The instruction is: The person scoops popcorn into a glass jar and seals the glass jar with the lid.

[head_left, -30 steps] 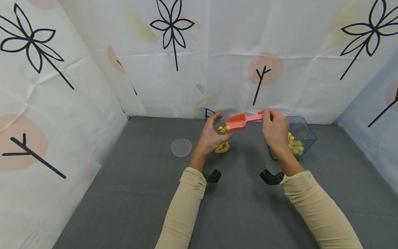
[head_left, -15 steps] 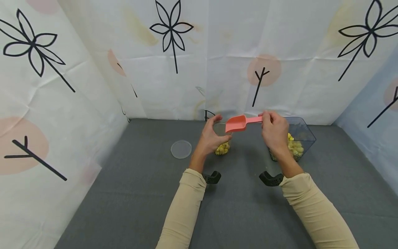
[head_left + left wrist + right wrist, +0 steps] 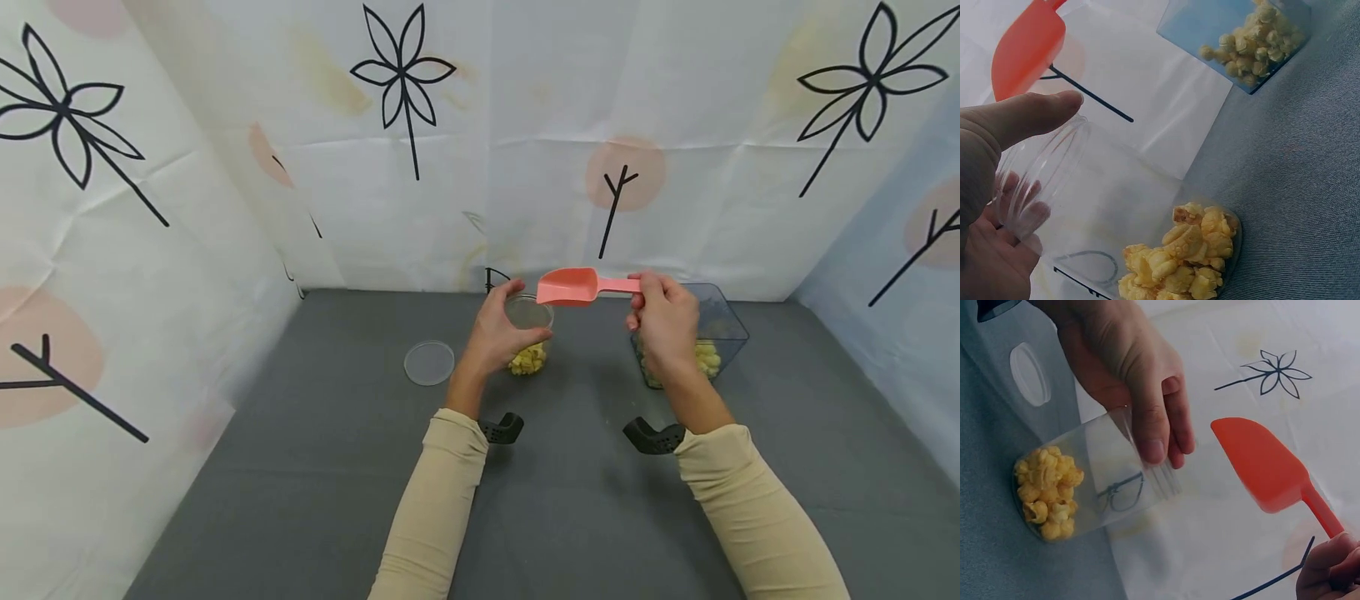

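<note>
My left hand grips a clear plastic jar round its threaded neck, thumb on one side and fingers on the other. Yellow popcorn fills the bottom part of the jar, which stands on the grey table. In my right hand is the handle of a coral-red scoop, pinched between thumb and fingers. The scoop hangs just above and beside the jar's open mouth, and no popcorn shows in it. Behind the right hand stands a clear bin holding more popcorn.
A round clear lid lies flat on the grey table, left of the jar. White patterned cloth walls the table in at the back and both sides. Black wrist mounts stick out below both hands.
Popcorn on the scoop's lip one second ago has dropped into the jar. The scoop has since risen and levelled off, up from the rim. The left hand keeps its hold.
</note>
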Available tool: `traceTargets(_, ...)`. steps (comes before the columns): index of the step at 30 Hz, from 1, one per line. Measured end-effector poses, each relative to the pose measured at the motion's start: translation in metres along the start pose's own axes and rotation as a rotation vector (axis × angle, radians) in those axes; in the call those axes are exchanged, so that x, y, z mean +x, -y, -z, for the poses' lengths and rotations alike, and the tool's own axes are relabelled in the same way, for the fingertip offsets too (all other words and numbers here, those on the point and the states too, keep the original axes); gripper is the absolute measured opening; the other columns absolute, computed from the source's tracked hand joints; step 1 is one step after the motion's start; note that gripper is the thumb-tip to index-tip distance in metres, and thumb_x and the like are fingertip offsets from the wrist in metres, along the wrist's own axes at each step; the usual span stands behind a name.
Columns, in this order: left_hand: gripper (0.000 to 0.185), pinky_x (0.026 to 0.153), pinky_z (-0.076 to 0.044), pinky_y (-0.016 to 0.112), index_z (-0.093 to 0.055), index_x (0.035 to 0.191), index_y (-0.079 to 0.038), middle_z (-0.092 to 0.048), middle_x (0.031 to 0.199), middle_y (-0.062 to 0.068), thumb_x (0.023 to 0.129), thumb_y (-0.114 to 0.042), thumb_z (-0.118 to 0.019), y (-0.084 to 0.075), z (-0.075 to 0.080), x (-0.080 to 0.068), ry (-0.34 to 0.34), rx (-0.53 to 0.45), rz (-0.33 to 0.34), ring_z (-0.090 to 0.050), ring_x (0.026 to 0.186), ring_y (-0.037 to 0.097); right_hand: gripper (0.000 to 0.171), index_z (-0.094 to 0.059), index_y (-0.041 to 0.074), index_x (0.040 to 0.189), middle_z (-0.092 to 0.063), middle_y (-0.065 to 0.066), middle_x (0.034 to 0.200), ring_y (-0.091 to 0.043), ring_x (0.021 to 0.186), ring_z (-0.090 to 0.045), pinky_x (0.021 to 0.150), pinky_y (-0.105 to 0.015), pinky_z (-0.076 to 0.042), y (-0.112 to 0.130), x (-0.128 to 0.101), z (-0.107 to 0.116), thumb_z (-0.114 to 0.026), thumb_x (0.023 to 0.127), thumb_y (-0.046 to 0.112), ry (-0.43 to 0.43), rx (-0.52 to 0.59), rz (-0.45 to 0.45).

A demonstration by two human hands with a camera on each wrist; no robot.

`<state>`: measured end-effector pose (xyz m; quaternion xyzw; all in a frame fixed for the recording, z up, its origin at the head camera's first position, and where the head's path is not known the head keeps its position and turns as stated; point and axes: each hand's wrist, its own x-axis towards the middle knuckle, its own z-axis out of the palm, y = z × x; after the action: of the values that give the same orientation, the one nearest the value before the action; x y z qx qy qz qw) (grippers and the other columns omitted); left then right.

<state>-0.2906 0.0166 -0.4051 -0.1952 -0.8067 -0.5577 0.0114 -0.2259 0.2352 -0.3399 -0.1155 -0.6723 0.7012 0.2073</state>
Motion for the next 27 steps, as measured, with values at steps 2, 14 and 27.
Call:
traceTargets(2,0.092,0.110,-0.047,0.051,-0.037,0.157,-0.015,-0.043,0.157,0.003,0.081,-0.025,-0.088,-0.001,0.000,0.000,-0.001,0.019,-0.009,-0.045,0.143,0.025,0.030,-0.068,0.002,0.110,-0.049,-0.001,0.073,-0.008,0.049,-0.039,0.045,-0.018,-0.043,0.003,0.000,0.002,-0.053,0.107,0.028,0.003,0.072,-0.007)
traceTargets(14,0.094,0.117,-0.041,0.053,-0.035,0.158,-0.019,-0.040,0.159,-0.002,0.081,-0.035,-0.087,-0.016,-0.003,-0.002,-0.038,0.095,-0.052,-0.039,0.150,0.024,0.030,-0.066,0.005,0.113,-0.047,-0.001,0.080,-0.010,0.062,-0.039,0.052,-0.018,-0.044,0.019,-0.002,0.026,-0.059,0.103,0.033,0.071,0.202,0.007)
traceTargets(27,0.098,0.118,-0.040,0.047,-0.032,0.159,-0.024,-0.037,0.159,-0.009,0.081,-0.037,-0.088,-0.062,-0.017,0.000,0.013,0.071,-0.154,-0.037,0.148,0.014,0.023,-0.071,0.009,0.106,-0.047,-0.002,0.079,-0.013,0.064,-0.036,0.052,-0.019,-0.044,0.036,0.005,0.056,-0.062,0.101,0.029,0.031,0.290,0.058)
